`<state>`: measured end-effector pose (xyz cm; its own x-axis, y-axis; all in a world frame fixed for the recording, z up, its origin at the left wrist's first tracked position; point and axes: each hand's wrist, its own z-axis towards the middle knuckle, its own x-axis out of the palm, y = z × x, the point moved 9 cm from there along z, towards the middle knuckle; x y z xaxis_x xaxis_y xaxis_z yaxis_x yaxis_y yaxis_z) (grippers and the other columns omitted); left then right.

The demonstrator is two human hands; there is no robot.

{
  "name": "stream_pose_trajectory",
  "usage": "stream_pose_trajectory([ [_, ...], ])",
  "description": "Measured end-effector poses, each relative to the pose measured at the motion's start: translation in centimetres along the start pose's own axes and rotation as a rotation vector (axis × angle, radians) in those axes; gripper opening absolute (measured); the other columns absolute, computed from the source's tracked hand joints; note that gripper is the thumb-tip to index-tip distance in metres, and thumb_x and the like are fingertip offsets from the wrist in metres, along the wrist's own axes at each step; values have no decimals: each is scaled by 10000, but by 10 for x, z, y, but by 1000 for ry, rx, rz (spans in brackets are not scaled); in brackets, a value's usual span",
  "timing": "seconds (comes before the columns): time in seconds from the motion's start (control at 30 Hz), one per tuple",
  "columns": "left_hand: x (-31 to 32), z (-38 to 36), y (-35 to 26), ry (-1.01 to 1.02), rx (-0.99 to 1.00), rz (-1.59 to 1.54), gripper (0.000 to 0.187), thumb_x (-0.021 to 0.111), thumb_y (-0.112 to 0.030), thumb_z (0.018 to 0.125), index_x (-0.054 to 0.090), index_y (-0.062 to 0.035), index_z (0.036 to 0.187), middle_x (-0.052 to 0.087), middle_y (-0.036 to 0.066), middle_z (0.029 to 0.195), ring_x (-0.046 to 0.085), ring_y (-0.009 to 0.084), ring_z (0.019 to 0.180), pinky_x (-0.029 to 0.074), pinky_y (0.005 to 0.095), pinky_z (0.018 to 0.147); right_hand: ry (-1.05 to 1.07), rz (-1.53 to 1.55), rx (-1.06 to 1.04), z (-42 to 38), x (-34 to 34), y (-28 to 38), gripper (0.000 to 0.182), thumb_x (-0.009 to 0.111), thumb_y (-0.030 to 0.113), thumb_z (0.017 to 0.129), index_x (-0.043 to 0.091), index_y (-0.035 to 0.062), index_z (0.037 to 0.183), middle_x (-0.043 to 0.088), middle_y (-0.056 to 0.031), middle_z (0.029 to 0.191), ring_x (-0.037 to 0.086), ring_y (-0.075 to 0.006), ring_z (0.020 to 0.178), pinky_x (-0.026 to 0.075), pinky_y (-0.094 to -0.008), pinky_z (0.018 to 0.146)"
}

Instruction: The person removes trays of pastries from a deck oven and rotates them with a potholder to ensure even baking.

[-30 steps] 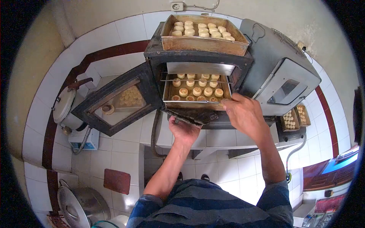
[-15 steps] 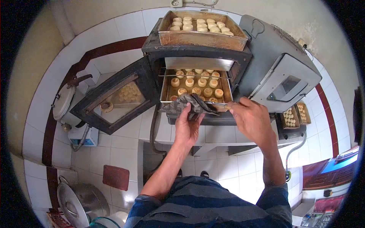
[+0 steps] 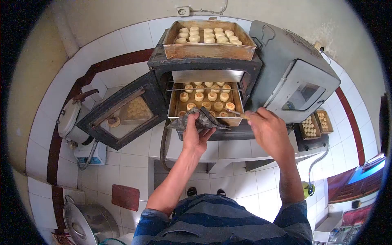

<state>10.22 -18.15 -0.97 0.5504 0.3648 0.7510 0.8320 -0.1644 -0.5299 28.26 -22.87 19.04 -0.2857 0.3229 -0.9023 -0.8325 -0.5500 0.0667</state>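
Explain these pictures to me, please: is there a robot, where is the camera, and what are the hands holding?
There is no robot here. These are a person's bare hands, and every picture comes from one camera worn on their head, looking forward and down.

The left hand holds a dark patterned cloth at the front of a metal tray. The right hand grips a thin tool, its tip by a front bun; I cannot tell whether they touch.

The tray, holding browned buns, sits in an oven whose door stands open. On top, another tray holds paler rounds. To the right is a grey metal cabinet with a windowed door.
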Motion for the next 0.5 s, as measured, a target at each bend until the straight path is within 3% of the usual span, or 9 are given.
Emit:
stream_pose_trajectory([
  [0.17, -11, -27, 11, 14, -6, -56, 401, 710, -312, 846, 575, -99, 1158, 573, 64, 1155, 580, 261, 1057, 540, 486, 918, -36, 2, 28, 8, -7, -8, 275, 653, 19, 854, 661, 64, 1126, 581, -126, 932, 662, -321, 840, 564, -429, 747],
  [0.3, -14, -67, 12, -38, 40, -21, 381, 689, -296, 862, 563, -81, 1150, 559, 53, 1154, 554, 278, 1110, 485, 521, 990, -58, -66, -12, 23, 5, -9, 309, 654, -5, 803, 662, 69, 1103, 586, -130, 951, 672, -341, 874, 573, -427, 760],
  [0.37, -19, -76, 19, -23, 10, 26, 516, 640, -351, 893, 484, -109, 1322, 522, 88, 1307, 507, 278, 1222, 447, 520, 1078, -73, -107, -66, 33, 14, -5, 310, 658, -6, 780, 669, 68, 1080, 593, -133, 952, 677, -343, 885, 577, -423, 761],
  [0.5, -23, -85, 24, -46, 4, -24, 536, 655, -337, 890, 458, -109, 1333, 500, 87, 1290, 500, 285, 1221, 441, 516, 1086, -60, -255, -181, 56, 44, 1, 261, 655, 12, 751, 684, 43, 1009, 650, -143, 978, 689, -325, 905, 583, -412, 753],
])
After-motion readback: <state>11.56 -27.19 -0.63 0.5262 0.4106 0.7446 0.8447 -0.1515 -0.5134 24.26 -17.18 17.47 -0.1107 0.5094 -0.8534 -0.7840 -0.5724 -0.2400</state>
